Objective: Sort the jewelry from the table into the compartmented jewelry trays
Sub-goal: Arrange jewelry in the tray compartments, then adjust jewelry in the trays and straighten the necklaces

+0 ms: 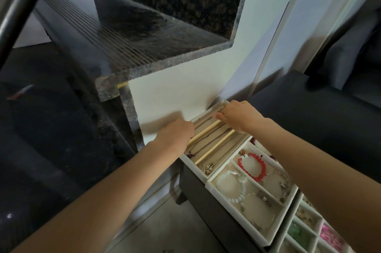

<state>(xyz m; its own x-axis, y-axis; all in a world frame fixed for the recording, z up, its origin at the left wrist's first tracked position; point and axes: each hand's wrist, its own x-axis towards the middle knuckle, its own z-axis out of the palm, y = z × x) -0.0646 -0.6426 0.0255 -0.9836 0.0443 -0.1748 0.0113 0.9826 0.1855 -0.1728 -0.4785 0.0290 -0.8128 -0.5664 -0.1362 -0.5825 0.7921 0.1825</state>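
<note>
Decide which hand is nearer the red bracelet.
The right hand. It reaches over the far end of the necklace tray, beyond the red bracelet. The left hand grips that tray's left edge, farther away.

Both hands (177, 131) (239, 115) reach into necklace tray (193, 163).

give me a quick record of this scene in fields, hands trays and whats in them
left hand: left hand at the near-left end of the necklace tray, fingers hidden
right hand: right hand over the tray's far end, fingers curled down into it
necklace tray: long slots, thin chains, two pale dividers
bracelet tray: bracelet tray holds a red bead bracelet and a white bead bracelet in separate compartments
small-cell tray: small-cell tray at lower right, pink item, green item
</note>
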